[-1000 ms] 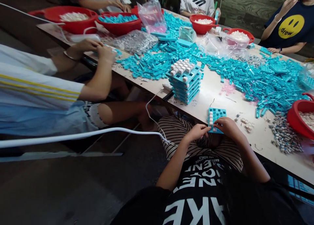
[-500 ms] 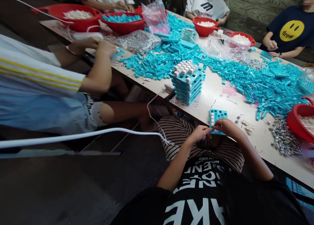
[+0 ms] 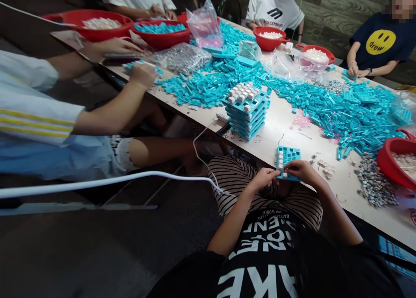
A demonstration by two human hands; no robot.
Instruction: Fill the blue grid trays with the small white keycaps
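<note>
A blue grid panel (image 3: 294,152) with square openings lies at the table's near edge, in front of my body. White cubes (image 3: 280,160) line its left column, and another sits near its lower edge. My left hand (image 3: 264,178) is closed on the panel's lower left corner. Over the lower part of the panel, my right hand (image 3: 301,170) has its fingers pinched together near the cubes. Whatever they hold is too small or hidden to make out.
A stack of blue panels (image 3: 246,120) topped with white cubes stands to the left. Loose blue pieces (image 3: 344,116) are heaped behind. Small metallic parts (image 3: 373,183) and a red basin (image 3: 386,159) are at right. A white cable (image 3: 130,177) crosses at left. Co-workers sit around the table.
My right fingers have shifted slightly up on the panel, and a white cube near its lower edge shows more clearly. The co-worker at left has moved their arms apart.
</note>
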